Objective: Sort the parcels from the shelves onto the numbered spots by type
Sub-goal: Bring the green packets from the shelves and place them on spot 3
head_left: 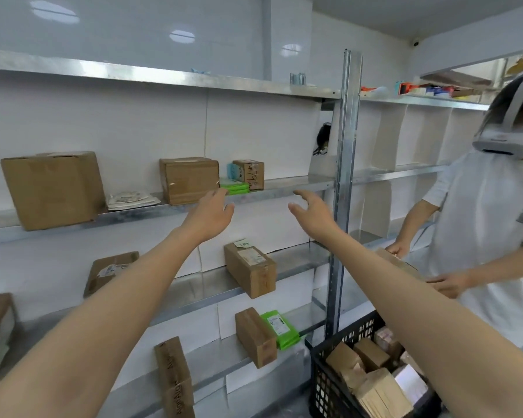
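Parcels (189, 180): brown boxes and flat packets lie spread over three metal shelves.
Middle shelf (287, 188): from the left it carries a big box (53, 190), white packets (132, 199), a medium box, stacked green packets (235, 187) and a small box (250, 174) with handwriting on its side.
Lower shelf (194, 286): a flat brown parcel (109, 271) leans at the back, and a long box (249, 268) juts over the front edge.
Bottom shelf (218, 354): an upright box (255, 336) stands touching a green packet (280, 327); a narrow box (174, 378) stands well to the left.
Left hand (213, 215): it reaches up to the middle shelf, holding nothing. Its fingers (221, 194) are loosely spread, their tips just in front of the medium box's lower right corner, beside the green packets.
Right hand (313, 212): it is raised at the same shelf edge, right of the small box and near the steel post (343, 176). It holds nothing, fingers wide and curved.
Crate (323, 384): black, at lower right, filled with brown parcels.
Other person (480, 224): stands at the right in a white shirt and a headset, both hands on a box.
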